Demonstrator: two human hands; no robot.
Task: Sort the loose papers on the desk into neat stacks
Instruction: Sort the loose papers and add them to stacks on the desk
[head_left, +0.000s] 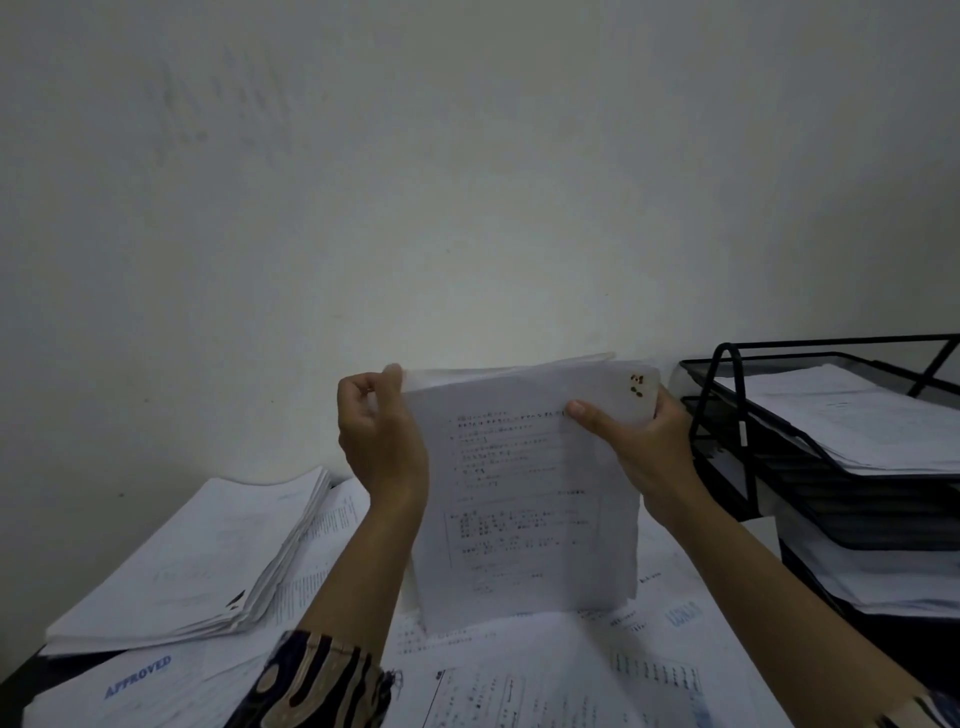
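A bundle of printed sheets stands upright on its lower edge, above the papers covering the desk. My left hand grips the bundle's upper left edge, fingers curled round it. My right hand holds the upper right corner, thumb across the front sheet near some small brown stains. A thick squared stack of papers lies on the desk to the left. Loose printed sheets are spread over the desk in front, one stamped "APPROVED".
A black wire-mesh tiered letter tray stands at the right, with papers in its top tier and lower tier. A plain white wall rises directly behind the desk.
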